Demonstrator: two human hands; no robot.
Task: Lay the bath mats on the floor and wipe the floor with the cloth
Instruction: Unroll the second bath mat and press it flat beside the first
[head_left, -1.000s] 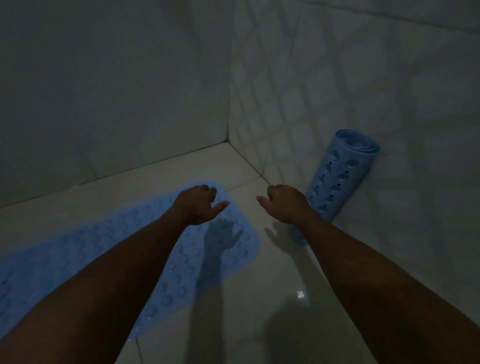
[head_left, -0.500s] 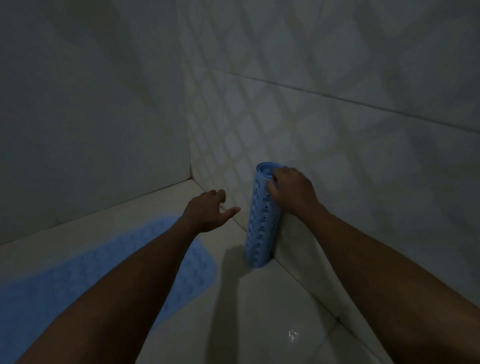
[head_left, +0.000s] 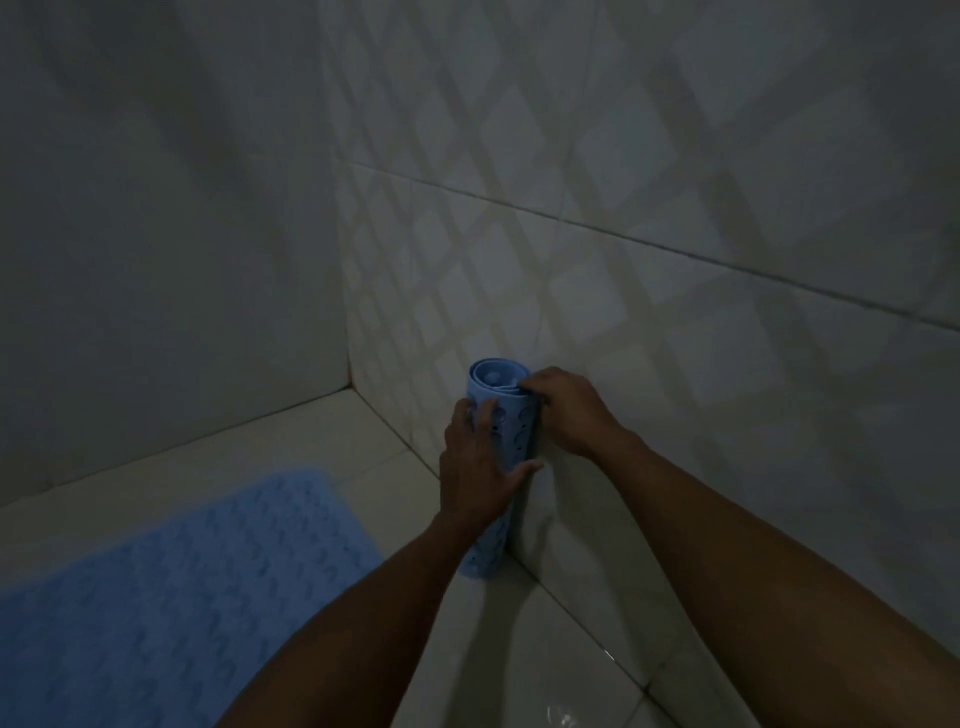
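Lighting: pretty dim in here, everything looks grey-blue, so small details are hard to make out.

Rolled mat: a blue rolled bath mat (head_left: 506, 431) stands on end on the floor, roughly upright and right up against the right-hand wall, a bit to the 4 o'clock side of frame centre. The open spiral end faces up, and you can see the little holes and suction bumps down its side.

Left hand: the left hand (head_left: 475, 467) is wrapped around the roll's left side, palm flat on it, fingers (head_left: 480, 415) pointing up toward 12 o'clock and the thumb hooked across the front toward 3 o'clock. So it's closed on the roll, not hanging loose.

Right hand: the right hand (head_left: 569, 408) grips the top of the roll from the 3 o'clock side, fingertips curled over the upper rim. It sits between the roll and the wall.

Flat mat: a second blue bath mat (head_left: 171, 587) already lies spread flat on the floor down at 8 o'clock, rounded corner pointing toward the roll, clearly apart from it.

Floor: pale tiled floor (head_left: 519, 649), with a small bright glint at about 6 o'clock.

Walls: the tiled wall (head_left: 649, 234) on the right carries a diamond pattern; the plain wall (head_left: 156, 234) meets it in a corner at 11 o'clock of the roll.

Cloth: can't spot it in this view.
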